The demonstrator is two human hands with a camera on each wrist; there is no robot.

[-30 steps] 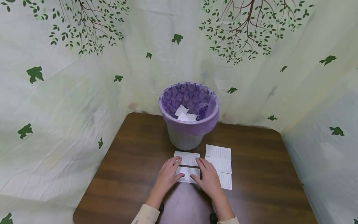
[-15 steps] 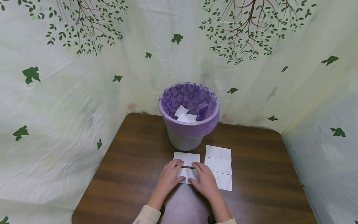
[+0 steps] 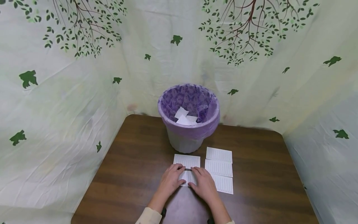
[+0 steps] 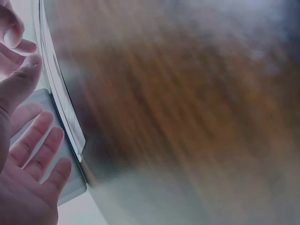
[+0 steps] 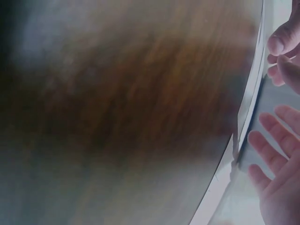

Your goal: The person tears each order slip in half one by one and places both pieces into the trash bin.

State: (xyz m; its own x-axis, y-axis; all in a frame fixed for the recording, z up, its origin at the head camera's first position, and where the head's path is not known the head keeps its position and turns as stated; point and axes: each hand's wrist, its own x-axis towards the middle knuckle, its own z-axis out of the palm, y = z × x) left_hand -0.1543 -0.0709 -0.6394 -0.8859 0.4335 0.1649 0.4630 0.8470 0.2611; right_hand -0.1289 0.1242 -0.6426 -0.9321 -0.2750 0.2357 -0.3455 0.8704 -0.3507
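Note:
In the head view, two lined white cards lie one behind the other in front of a bin. My left hand [image 3: 171, 181] is at the left side of the nearer card [image 3: 188, 178], its fingertips by the narrow gap before the farther card [image 3: 187, 160]. On the right side, my right hand [image 3: 205, 184] mirrors it. Both thumbs are at the nearer card's front edge. The fingers look relaxed and gently bent; whether they press the card cannot be told. In the wrist views, fingers [image 4: 36, 146] and fingers [image 5: 271, 152] show loosely spread beside the cards' edges.
A grey bin [image 3: 185, 141] with a purple liner [image 3: 193, 132] stands behind the cards, pieces of white paper [image 3: 185, 120] inside. To the right lies a column of three lined cards [image 3: 219, 168]. The brown wooden table [image 3: 126, 174] meets leaf-printed curtains [image 3: 145, 84].
Both hands have drawn slightly toward the person and closer together over the nearer card. The cards and the bin keep about the same arrangement; the view has shifted slightly.

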